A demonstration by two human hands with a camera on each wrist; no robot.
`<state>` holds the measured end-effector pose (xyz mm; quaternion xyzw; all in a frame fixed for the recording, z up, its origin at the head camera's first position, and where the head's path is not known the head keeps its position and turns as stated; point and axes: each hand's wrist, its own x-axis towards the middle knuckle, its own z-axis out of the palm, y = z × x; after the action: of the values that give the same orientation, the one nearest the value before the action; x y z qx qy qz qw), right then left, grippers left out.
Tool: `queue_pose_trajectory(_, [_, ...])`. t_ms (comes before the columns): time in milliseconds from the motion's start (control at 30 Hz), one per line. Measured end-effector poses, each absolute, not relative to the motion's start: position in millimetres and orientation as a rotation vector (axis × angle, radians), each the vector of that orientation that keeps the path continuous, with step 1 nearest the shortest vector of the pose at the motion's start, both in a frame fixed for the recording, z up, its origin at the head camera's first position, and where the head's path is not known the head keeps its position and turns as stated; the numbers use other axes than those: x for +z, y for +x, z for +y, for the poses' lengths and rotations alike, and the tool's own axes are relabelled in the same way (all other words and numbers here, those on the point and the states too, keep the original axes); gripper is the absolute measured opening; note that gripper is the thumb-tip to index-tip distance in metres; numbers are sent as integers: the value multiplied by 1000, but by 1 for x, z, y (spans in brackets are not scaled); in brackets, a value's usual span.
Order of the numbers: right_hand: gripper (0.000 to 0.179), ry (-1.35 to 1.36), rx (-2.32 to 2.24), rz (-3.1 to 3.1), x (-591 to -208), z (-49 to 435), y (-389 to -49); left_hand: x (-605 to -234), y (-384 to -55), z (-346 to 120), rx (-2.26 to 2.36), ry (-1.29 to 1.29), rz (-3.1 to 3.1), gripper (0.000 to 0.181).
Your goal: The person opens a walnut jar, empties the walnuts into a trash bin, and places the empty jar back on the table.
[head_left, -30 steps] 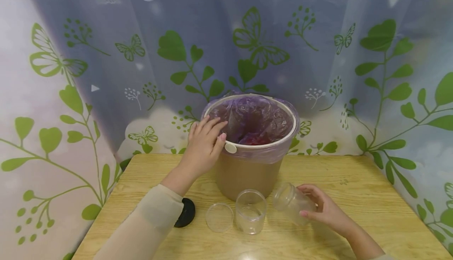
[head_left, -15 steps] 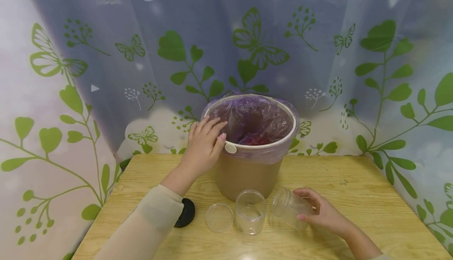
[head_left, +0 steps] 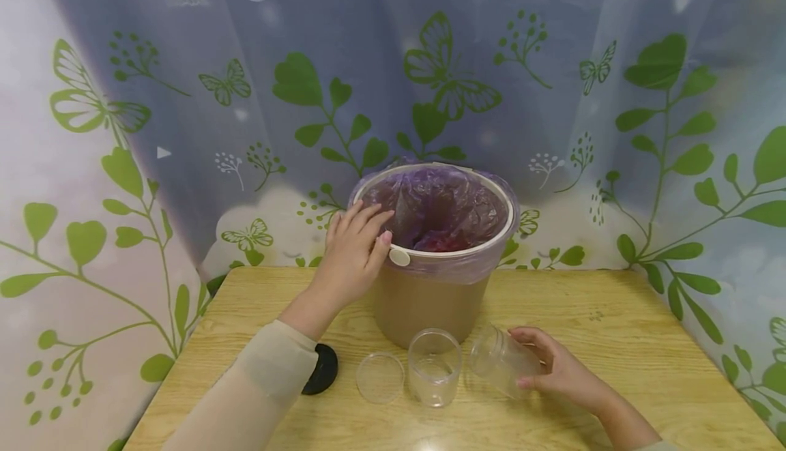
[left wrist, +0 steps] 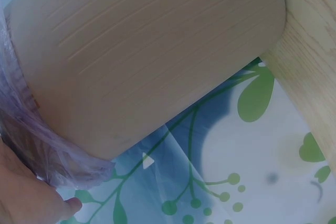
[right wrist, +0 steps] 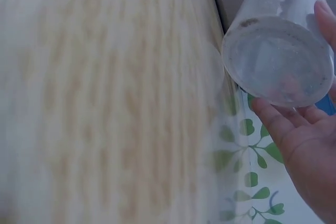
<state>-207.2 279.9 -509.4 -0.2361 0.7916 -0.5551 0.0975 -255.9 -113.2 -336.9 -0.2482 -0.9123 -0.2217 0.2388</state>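
Note:
My left hand [head_left: 350,253] rests on the left rim of a brown bin [head_left: 430,304], its fingers laid over the edge onto the purple liner [head_left: 417,198]. At the left wrist view's lower left, that hand [left wrist: 31,195] touches the liner bag [left wrist: 68,158]. My right hand [head_left: 565,369] grips a clear plastic jar [head_left: 506,362], tilted on its side with its mouth facing left toward the bin. The right wrist view has the jar's round base [right wrist: 278,61] facing the camera, with a small brown speck near its edge. Fingers and thumb hold the jar from opposite sides.
An upright clear jar [head_left: 434,376] stands in front of the bin. Left of it lie a clear round lid [head_left: 381,377] and a black round object [head_left: 324,369], partly hidden by my sleeve. Something reddish [head_left: 445,239] lies inside the bin. A printed curtain hangs behind the wooden table [head_left: 589,301].
The jar in my right hand has shifted slightly left and down, its mouth a little lower. My left hand stays on the bin's rim.

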Motion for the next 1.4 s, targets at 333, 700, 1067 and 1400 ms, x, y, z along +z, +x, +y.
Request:
queue_pose_trajectory(333, [76, -640, -1511, 2354, -503, 286, -204, -336, -255, -113, -586, -668, -2509, 54])
queue_pose_trajectory(700, [80, -723, -1472, 2387, -507, 295, -206, -336, -255, -113, -591, -677, -2499, 54])
queue_pose_trajectory(1067, [89, -770, -1426, 2388, -510, 298, -206, -336, -257, -113, -584, -676, -2502, 47])
queue_pose_trajectory(1400, [91, -801, -1373, 2413, -507, 300, -205, -337, -257, -113, -578, -680, -2502, 60])
